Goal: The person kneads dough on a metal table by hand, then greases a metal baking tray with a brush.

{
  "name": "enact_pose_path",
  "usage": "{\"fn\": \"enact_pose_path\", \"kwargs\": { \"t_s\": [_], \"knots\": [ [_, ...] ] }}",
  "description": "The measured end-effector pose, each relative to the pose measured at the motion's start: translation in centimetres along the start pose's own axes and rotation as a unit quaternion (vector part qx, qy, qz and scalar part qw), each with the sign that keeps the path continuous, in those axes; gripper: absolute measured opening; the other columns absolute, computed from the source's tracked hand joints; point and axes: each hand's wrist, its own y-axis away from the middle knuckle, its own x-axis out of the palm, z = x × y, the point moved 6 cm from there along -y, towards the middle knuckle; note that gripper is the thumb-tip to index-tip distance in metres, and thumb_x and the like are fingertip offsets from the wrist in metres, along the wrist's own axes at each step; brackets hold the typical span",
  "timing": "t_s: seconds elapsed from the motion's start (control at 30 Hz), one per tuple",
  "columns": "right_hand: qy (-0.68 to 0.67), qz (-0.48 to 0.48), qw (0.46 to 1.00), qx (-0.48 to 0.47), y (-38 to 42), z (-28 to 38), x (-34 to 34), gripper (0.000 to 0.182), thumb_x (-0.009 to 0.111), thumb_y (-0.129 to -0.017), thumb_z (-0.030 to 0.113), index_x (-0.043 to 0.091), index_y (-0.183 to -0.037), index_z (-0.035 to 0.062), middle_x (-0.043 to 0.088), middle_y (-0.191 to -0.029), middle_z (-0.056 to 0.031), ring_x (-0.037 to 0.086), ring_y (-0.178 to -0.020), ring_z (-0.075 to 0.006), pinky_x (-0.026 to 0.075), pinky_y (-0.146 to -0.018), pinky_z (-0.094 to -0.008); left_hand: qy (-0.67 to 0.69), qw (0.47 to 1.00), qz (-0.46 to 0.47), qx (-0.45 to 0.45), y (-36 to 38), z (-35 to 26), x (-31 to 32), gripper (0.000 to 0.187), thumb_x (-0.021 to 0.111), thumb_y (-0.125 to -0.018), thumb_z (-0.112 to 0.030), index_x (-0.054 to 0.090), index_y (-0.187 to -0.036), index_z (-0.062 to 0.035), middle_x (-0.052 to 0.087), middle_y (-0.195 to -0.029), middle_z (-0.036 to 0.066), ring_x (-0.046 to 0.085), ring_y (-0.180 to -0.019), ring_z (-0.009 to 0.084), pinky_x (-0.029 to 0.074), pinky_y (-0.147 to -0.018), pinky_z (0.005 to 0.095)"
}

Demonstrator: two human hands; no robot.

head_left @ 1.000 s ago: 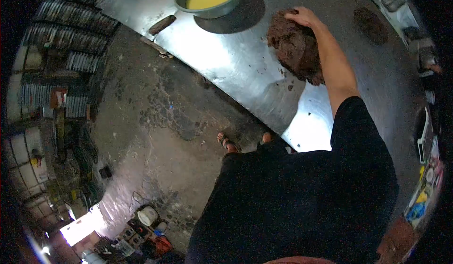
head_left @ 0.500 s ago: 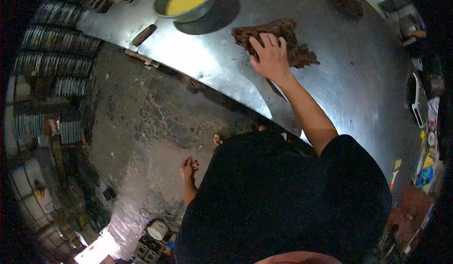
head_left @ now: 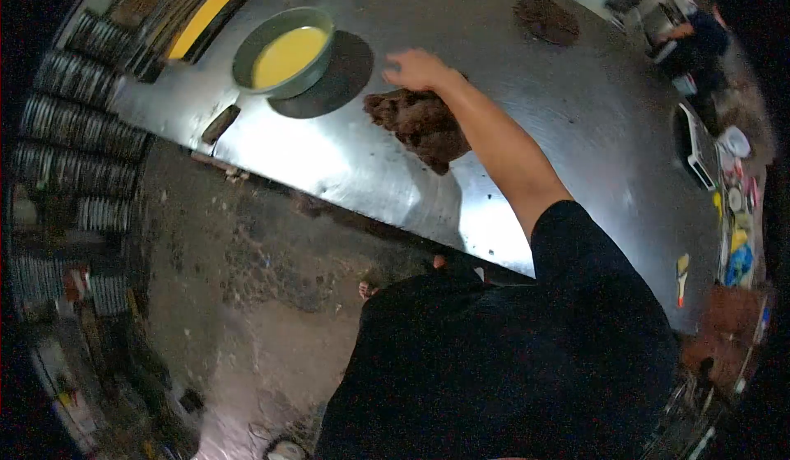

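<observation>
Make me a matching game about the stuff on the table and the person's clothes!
1. Bowl
2. Brown lump
3. Brush
4. Shirt

A. Black
B. Partly hidden behind the right arm
C. Has something yellow inside
D. Near the right end of the table, in the picture

Right pairs: 1-C, 2-B, 3-D, 4-A

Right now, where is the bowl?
The bowl sits at upper left in the head view, on the table, left of the brown lump, with a dark bar just below it.
</observation>
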Motion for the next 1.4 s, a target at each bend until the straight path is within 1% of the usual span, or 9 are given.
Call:
{"fn": "enact_pose_path", "kwargs": {
  "t_s": [0.2, 0.23, 0.27, 0.4, 0.57, 0.67, 0.83, 1.1, 1.4],
  "knots": [
    [0.062, 0.147, 0.977, 0.142, 5.5, 2.8, -0.4, 0.061, 0.043, -0.09, 0.057, 0.062, -0.123, 0.0084, 0.06, -0.125, -0.0168, 0.053, -0.118, -0.0369, 0.034, -0.099, -0.0576, -0.219, 0.94, -0.103, 0.24, 1.2, -2.0, -0.5, 0.028, 0.054, -0.094, -0.029, 0.065, -0.089, -0.0043, 0.065, -0.087, 0.008, 0.061, -0.078, 0.024, 0.049, -0.073, 0.0409],
    [0.06, 0.157, 0.976, 0.141, 6.9, 3.2, 0.4, 0.061, 0.043, -0.09, 0.057, 0.062, -0.123, 0.0084, 0.06, -0.125, -0.0168, 0.053, -0.118, -0.0369, 0.034, -0.099, -0.0576, 0.116, 0.991, -0.017, 0.062, 0.4, -1.3, -0.5, 0.026, 0.056, -0.093, -0.028, 0.064, -0.096, -0.0038, 0.066, -0.087, 0.009, 0.062, -0.076, 0.0228, 0.05, -0.069, 0.0388],
    [0.091, 0.084, 0.983, 0.137, 8.3, 3.8, -0.1, 0.059, 0.045, -0.09, 0.055, 0.063, -0.121, 0.0086, 0.061, -0.122, -0.0161, 0.053, -0.117, -0.037, 0.032, -0.098, -0.0591, 0.436, 0.889, 0.065, -0.126, 1.3, -2.5, 0.2, 0.026, 0.058, -0.093, -0.027, 0.064, -0.103, -0.0033, 0.067, -0.087, 0.009, 0.063, -0.074, 0.0217, 0.051, -0.064, 0.0366],
    [0.151, -0.212, 0.965, 0.045, 12.7, 5.6, 0.4, 0.052, 0.048, -0.088, 0.051, 0.065, -0.116, 0.0101, 0.061, -0.117, -0.0137, 0.049, -0.115, -0.0359, 0.027, -0.097, -0.061, 0.384, 0.919, 0.029, -0.086, 6.3, -15.9, -6.0, 0.028, 0.059, -0.093, -0.024, 0.062, -0.112, -0.0036, 0.068, -0.087, 0.01, 0.062, -0.066, 0.0181, 0.05, -0.057, 0.0311],
    [0.146, -0.186, 0.97, 0.046, 13.0, 5.7, 0.3, 0.05, 0.052, -0.087, 0.048, 0.065, -0.118, 0.0119, 0.059, -0.121, -0.0138, 0.043, -0.122, -0.0342, 0.022, -0.101, -0.0618, 0.3, 0.95, -0.024, -0.086, 6.0, -17.7, -7.8, 0.028, 0.058, -0.093, -0.023, 0.062, -0.111, -0.0029, 0.068, -0.087, 0.01, 0.063, -0.066, 0.017, 0.05, -0.056, 0.0319],
    [-0.006, 0.086, 0.989, 0.118, 10.6, 4.4, -2.4, 0.054, 0.061, -0.08, 0.048, 0.062, -0.122, 0.0136, 0.058, -0.126, -0.0125, 0.051, -0.121, -0.0326, 0.034, -0.102, -0.0515, 0.375, 0.925, -0.022, -0.058, 5.3, -16.5, -7.5, 0.027, 0.058, -0.093, -0.024, 0.063, -0.111, -0.0038, 0.068, -0.086, 0.009, 0.063, -0.069, 0.0164, 0.05, -0.057, 0.0311],
    [-0.076, -0.333, 0.94, 0.016, 9.2, 7.0, -21.6, 0.062, 0.071, -0.075, 0.034, 0.056, -0.127, 0.0038, 0.06, -0.113, -0.0199, 0.057, -0.107, -0.0318, 0.045, -0.091, -0.0383, 0.119, 0.991, -0.006, -0.055, 1.2, -5.2, -1.2, 0.026, 0.06, -0.09, -0.022, 0.064, -0.101, 0.0007, 0.066, -0.08, 0.01, 0.063, -0.074, 0.0269, 0.05, -0.066, 0.0391],
    [0.166, -0.062, 0.979, 0.104, 9.6, 2.4, 2.5, 0.061, 0.036, -0.092, 0.055, 0.063, -0.12, 0.0082, 0.062, -0.119, -0.0197, 0.053, -0.116, -0.0366, 0.028, -0.104, -0.0577, 0.219, 0.964, 0.009, -0.15, 5.6, -4.2, -0.6, 0.021, 0.056, -0.088, -0.017, 0.063, -0.092, 0.0021, 0.064, -0.077, 0.01, 0.059, -0.068, 0.0252, 0.048, -0.064, 0.0389],
    [-0.203, -0.131, 0.966, 0.09, 11.6, -0.3, -2.5, 0.062, 0.063, -0.082, 0.05, 0.061, -0.122, 0.003, 0.06, -0.123, -0.0197, 0.055, -0.116, -0.0346, 0.039, -0.102, -0.0447, 0.539, 0.836, -0.007, -0.101, 5.3, -14.2, -4.7, 0.021, 0.059, -0.092, -0.017, 0.062, -0.102, 0.0007, 0.064, -0.074, 0.011, 0.058, -0.056, 0.0168, 0.045, -0.05, 0.0318]
  ]
}}
